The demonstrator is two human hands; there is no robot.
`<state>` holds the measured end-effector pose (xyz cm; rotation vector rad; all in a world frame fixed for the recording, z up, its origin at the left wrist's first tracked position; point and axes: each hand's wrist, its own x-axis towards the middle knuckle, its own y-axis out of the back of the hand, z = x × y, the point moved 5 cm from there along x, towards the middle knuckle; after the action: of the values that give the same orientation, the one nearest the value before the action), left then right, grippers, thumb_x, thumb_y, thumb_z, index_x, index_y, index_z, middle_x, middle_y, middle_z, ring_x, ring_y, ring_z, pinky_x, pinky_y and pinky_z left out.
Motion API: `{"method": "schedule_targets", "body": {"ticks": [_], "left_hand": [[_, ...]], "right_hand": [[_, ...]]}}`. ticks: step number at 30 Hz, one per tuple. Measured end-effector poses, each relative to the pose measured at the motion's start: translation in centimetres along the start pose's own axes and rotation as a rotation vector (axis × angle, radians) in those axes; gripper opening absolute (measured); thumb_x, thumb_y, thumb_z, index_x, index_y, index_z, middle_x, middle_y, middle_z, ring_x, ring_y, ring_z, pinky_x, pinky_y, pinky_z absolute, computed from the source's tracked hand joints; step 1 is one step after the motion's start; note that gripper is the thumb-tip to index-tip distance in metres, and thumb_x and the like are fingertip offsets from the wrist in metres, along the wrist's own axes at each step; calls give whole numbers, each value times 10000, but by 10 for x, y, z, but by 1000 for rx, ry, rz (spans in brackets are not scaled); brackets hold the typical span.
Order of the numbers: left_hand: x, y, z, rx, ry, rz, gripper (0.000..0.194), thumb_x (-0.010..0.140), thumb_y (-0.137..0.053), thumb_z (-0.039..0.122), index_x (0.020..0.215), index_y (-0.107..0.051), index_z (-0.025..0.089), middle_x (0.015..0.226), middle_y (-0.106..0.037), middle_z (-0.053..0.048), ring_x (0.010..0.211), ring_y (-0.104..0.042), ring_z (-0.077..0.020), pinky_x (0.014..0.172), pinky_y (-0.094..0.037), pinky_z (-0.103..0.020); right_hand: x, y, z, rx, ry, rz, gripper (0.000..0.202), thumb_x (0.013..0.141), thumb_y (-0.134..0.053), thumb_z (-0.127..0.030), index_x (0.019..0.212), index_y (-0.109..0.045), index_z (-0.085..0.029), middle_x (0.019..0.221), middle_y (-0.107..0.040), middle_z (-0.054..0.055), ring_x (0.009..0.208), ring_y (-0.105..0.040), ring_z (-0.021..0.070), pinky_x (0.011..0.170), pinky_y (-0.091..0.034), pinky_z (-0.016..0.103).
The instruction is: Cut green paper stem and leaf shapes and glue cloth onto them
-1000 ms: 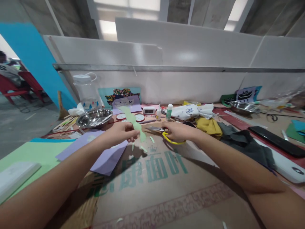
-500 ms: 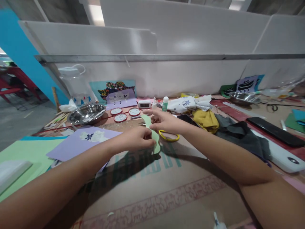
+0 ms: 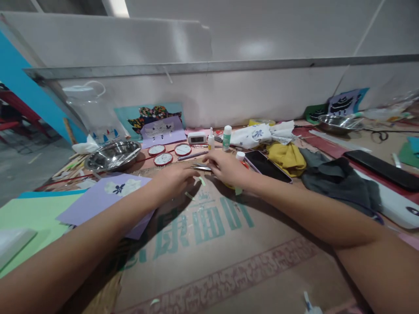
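Over the back of the printed cardboard (image 3: 209, 257), my right hand (image 3: 229, 168) is closed at the handle end of metal scissors (image 3: 201, 167), whose blades point left. A bit of green paper (image 3: 238, 190) shows under that hand. My left hand (image 3: 175, 179) hovers just left of the blades, palm down, its fingers curved; whether it holds anything is hidden. Small green paper scraps (image 3: 201, 180) lie on the cardboard between the hands.
A glue stick (image 3: 226, 138), small bottle (image 3: 211, 140) and white timer (image 3: 197, 138) stand behind. Metal bowl (image 3: 113, 156) and purple paper (image 3: 101, 198) are left. Phone (image 3: 268, 166), yellow cloth (image 3: 286, 159) and dark cloth (image 3: 337, 183) lie right.
The wavy green strip has left its place between my hands; green bits now show there and under my right hand. My hands have moved apart, and the view has tilted down.
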<state>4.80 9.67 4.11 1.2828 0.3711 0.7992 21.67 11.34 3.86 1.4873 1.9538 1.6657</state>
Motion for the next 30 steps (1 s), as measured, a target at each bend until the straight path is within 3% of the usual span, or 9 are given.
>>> {"method": "schedule_targets", "body": {"ticks": [2, 5, 11, 17, 22, 25, 27, 30], "left_hand": [[8, -5, 7, 48, -179, -6, 401, 902, -515, 134, 1213, -722, 277, 1369, -659, -76, 1241, -600, -283, 1030, -452, -407], [16, -15, 2, 80, -268, -18, 349, 924, -535, 130, 1172, -741, 263, 1261, -697, -97, 1132, -648, -268, 958, -490, -386], [20, -25, -8, 33, -233, -1, 186, 930, -598, 198, 975, -779, 207, 1075, -734, -102, 1043, -665, -266, 932, -494, -380], [20, -27, -8, 0, -175, 46, 180, 930, -589, 194, 913, -768, 201, 1018, -744, -94, 1032, -668, -256, 970, -484, -388], [9, -7, -12, -81, -14, 193, 212, 938, -563, 240, 975, -766, 193, 965, -772, -79, 907, -699, -239, 855, -532, -364], [-4, 5, -15, -425, 211, 252, 204, 894, -625, 319, 978, -763, 195, 852, -776, -35, 767, -705, -198, 735, -547, -305], [-15, 4, -13, -660, 337, 238, 209, 841, -677, 372, 883, -752, 182, 793, -765, -30, 728, -701, -189, 692, -545, -289], [-28, -5, -9, -798, 480, 225, 243, 803, -716, 422, 821, -736, 181, 797, -764, -34, 714, -693, -179, 648, -529, -272]], "right_hand": [[-4, -13, 2, -7, 60, 24, 232, 965, -464, -107, 1104, -648, -133, 1102, -692, 129, 1016, -600, 228, 901, -432, 342], [-7, -21, 12, -27, 32, 14, 216, 943, -484, -87, 1080, -649, -113, 1086, -694, 152, 1019, -597, 250, 913, -442, 378], [-5, -22, 11, -15, 53, 5, 213, 926, -525, -96, 1096, -654, -103, 1092, -700, 154, 1036, -599, 250, 922, -440, 372], [-5, -24, 12, -4, 59, 21, 188, 928, -561, -118, 1085, -665, -107, 1064, -707, 146, 1018, -612, 250, 912, -447, 376], [-4, -4, -5, 107, 69, 77, 175, 938, -561, -144, 1038, -703, -127, 1005, -722, 118, 953, -636, 239, 868, -475, 375], [-4, 3, -16, 386, -54, 83, 170, 937, -614, -247, 1028, -731, -164, 1018, -747, 82, 933, -666, 211, 843, -513, 350], [-7, -6, -21, 601, -157, 38, 187, 901, -665, -278, 1037, -744, -178, 1051, -758, 78, 951, -687, 203, 856, -534, 348], [-15, -29, -23, 874, -341, -42, 217, 851, -707, -291, 1023, -756, -169, 954, -774, 75, 862, -712, 193, 795, -562, 346]]}}
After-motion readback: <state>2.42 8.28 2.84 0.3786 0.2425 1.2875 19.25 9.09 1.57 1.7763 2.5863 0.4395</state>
